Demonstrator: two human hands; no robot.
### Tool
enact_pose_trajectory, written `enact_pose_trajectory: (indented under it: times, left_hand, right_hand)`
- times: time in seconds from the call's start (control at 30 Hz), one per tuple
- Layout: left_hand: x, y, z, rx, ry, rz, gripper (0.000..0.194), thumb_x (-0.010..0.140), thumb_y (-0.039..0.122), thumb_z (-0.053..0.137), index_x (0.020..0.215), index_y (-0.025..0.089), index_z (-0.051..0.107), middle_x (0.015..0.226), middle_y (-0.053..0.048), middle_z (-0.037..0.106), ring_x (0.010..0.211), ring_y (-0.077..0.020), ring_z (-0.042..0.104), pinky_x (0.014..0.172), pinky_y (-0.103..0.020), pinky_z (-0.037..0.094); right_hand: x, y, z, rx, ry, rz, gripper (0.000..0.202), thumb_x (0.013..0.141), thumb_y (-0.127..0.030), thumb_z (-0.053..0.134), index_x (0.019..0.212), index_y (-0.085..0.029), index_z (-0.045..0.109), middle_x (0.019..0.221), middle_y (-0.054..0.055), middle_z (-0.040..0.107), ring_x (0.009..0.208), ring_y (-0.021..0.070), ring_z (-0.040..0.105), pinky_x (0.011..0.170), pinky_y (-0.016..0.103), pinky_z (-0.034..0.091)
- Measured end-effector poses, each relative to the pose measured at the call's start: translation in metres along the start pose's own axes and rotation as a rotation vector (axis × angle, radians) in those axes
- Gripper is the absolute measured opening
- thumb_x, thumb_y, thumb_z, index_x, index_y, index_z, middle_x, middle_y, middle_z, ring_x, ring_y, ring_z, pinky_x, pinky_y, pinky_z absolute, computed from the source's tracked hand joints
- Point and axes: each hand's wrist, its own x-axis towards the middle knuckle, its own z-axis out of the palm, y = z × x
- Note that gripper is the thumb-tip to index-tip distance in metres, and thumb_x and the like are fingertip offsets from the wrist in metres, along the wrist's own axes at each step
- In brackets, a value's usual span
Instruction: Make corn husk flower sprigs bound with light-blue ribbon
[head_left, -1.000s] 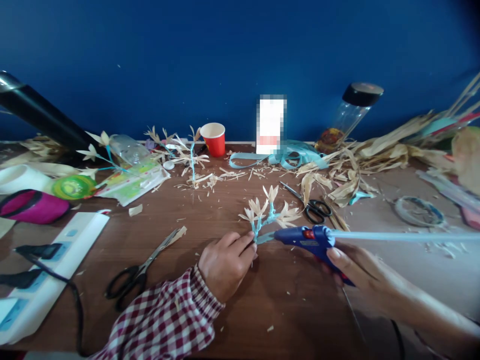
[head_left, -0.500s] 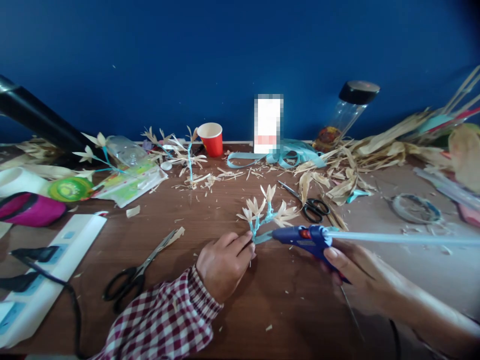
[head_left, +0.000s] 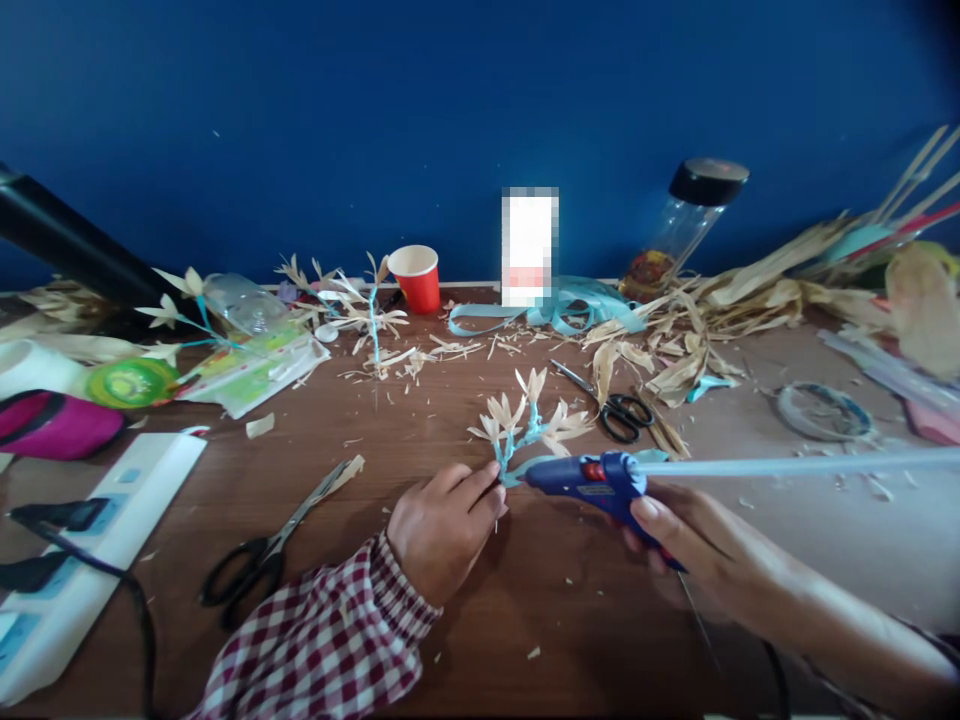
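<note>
My left hand (head_left: 448,527) pinches the base of a corn-husk flower sprig (head_left: 531,425), whose stems are wrapped in light-blue ribbon. Pale pointed petals fan out above the fingertips. In my right hand (head_left: 679,535) is a blue hot glue gun (head_left: 592,475), its nozzle pointing left at a loose end of ribbon beside the sprig's base. Whether the nozzle touches the ribbon I cannot tell. A long clear glue stick (head_left: 780,465) sticks out of the gun's back. Black-handled scissors (head_left: 628,417) lie just behind the gun, and a second pair (head_left: 259,570) lies left of my left hand.
A white power strip (head_left: 112,550) with black plugs lies at the left. Along the back stand a red paper cup (head_left: 416,283), a blue ribbon coil (head_left: 585,305) and a tilted jar (head_left: 694,215). Dry husks (head_left: 780,265) and a tape roll (head_left: 825,412) are at the right.
The glue gun has moved slightly left, bringing its nozzle closer to the sprig's base. My left hand keeps its pinch. The whole view has shifted a little.
</note>
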Motion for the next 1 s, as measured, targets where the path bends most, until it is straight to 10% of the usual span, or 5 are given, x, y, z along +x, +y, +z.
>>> enact_pose_trajectory:
  times: [0.83,1.0]
  left_hand:
    - [0.000,0.000,0.002,-0.010,0.015,-0.004,0.012,0.085,0.022,0.057,0.086,0.020,0.069,0.105,-0.001,0.071,0.080,-0.0170,0.062,0.061,-0.029,0.052]
    - [0.000,-0.001,0.002,-0.001,0.010,0.007,0.012,0.085,0.023,0.057,0.086,0.021,0.069,0.106,-0.001,0.070,0.081,-0.0167,0.062,0.061,-0.029,0.053]
  right_hand:
    - [0.000,0.017,-0.005,-0.102,0.206,-0.069,0.031,0.086,-0.050,0.049,0.092,-0.021,0.058,0.068,0.000,0.058,0.058,0.0146,0.054,0.052,0.026,0.045]
    - [-0.002,0.003,-0.008,0.004,0.081,-0.089,0.042,0.092,-0.051,0.035,0.078,-0.018,0.057,0.065,0.000,0.057,0.055,0.0123,0.053,0.051,0.024,0.044]
